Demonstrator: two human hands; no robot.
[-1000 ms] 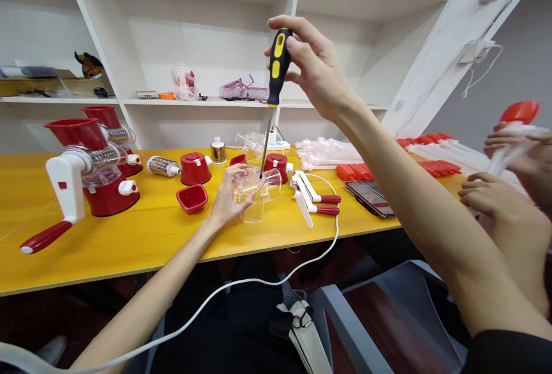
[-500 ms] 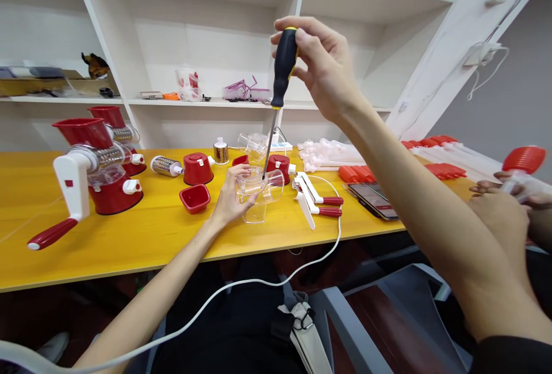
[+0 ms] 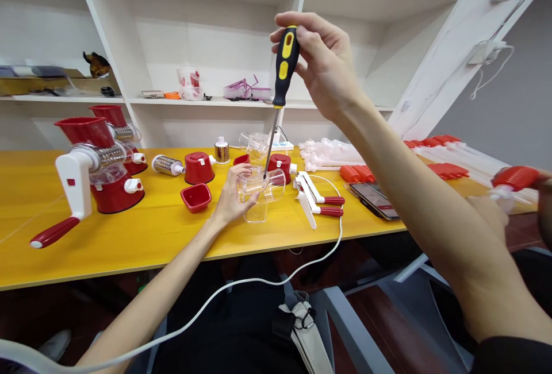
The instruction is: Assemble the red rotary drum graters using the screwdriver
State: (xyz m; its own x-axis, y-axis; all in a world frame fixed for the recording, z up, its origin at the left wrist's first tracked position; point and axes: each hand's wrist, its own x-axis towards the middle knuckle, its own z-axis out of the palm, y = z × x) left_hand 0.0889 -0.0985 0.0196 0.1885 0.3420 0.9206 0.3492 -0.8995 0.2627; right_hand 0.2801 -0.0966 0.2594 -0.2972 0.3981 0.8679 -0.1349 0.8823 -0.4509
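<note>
My right hand [image 3: 321, 58] is closed round the top of a black and yellow screwdriver [image 3: 285, 69], held nearly upright. Its tip reaches down to a clear plastic grater housing [image 3: 272, 189], which lies on its side on the table. My left hand [image 3: 233, 195] grips the left end of that housing, fingers behind and thumb in front. Whether a screw sits under the tip is too small to see. A red base [image 3: 282, 164] stands just behind the housing. To the right lie white crank handles [image 3: 314, 195] with red grips.
Two assembled red and white drum graters [image 3: 107, 173] stand at the left. A red hopper [image 3: 196, 197], another red base [image 3: 199, 168] and metal drums [image 3: 167, 165] are nearby. A phone [image 3: 374, 200] lies right; a white cable [image 3: 276, 283] crosses my lap. Beyond, a co-worker's hands hold a red-topped part [image 3: 515, 178].
The screwdriver has turned in my right hand, so yellow patches of its handle now face me. My left hand and the housing stay put. The co-worker's red-topped part has moved lower.
</note>
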